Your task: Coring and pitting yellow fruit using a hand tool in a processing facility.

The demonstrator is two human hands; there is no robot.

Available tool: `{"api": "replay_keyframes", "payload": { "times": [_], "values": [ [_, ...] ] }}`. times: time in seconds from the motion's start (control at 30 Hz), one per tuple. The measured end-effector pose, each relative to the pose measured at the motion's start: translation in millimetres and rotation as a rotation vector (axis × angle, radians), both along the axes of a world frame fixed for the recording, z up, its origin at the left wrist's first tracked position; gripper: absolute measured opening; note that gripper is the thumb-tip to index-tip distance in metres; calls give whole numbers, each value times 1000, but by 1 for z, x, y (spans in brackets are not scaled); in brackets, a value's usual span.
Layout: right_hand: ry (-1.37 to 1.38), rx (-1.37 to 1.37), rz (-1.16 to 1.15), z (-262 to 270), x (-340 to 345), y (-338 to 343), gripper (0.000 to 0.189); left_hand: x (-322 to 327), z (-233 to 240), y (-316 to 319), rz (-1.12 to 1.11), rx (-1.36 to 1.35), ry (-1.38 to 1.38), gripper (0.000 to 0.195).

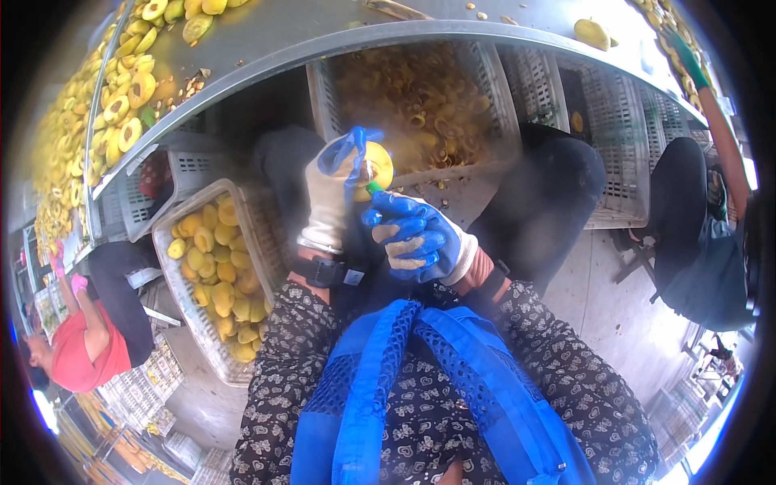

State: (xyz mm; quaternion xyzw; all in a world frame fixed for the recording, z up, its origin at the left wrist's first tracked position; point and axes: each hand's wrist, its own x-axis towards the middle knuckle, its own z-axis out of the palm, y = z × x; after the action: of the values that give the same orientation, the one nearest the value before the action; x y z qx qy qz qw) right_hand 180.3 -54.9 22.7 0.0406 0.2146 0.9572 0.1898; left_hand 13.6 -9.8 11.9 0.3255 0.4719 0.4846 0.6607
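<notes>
My left hand (pixel 332 182), in a white glove with a blue coated palm, grips a yellow peach (pixel 381 159) whose cut face shows a brown centre. In a matching glove, my right hand (pixel 415 239) closes around the green handle (pixel 374 187) of a small pitting tool. Its metal end meets the brown centre of the fruit; how deep it goes is hidden. Both hands are close together above my lap. Below and beyond them stands a plastic crate (pixel 506 115) holding brown and yellow peach scraps. A white crate (pixel 162 242) of yellow peaches sits to my left.
A metal table (pixel 291 51) with a raised edge runs across the front, bearing peach halves (pixel 124 115) at left and a peach (pixel 592 34) at right. More crates (pixel 612 139) stand underneath. One person (pixel 91 339) sits at left; another's gloved hand (pixel 688 57) reaches over the table at right.
</notes>
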Motion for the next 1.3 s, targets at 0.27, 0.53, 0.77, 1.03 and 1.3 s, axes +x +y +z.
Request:
{"api": "replay_keyframes", "payload": {
  "times": [0.27,0.53,0.77,1.03,1.3],
  "values": [
    [82,-38,3,-4,-9,-6,32,-9,-14,1,20,177,345,36],
    [284,-103,-128,-9,-11,7,37,25,-7,11,261,378,363,39],
    [36,13,15,-15,9,7,36,9,-4,14,-117,-174,78,44],
    [327,-56,-115,-13,-16,13,39,25,11,16,106,-102,-190,39],
    [319,-21,-243,-20,-12,16,35,34,-31,22,190,231,388,43]
  ]
}}
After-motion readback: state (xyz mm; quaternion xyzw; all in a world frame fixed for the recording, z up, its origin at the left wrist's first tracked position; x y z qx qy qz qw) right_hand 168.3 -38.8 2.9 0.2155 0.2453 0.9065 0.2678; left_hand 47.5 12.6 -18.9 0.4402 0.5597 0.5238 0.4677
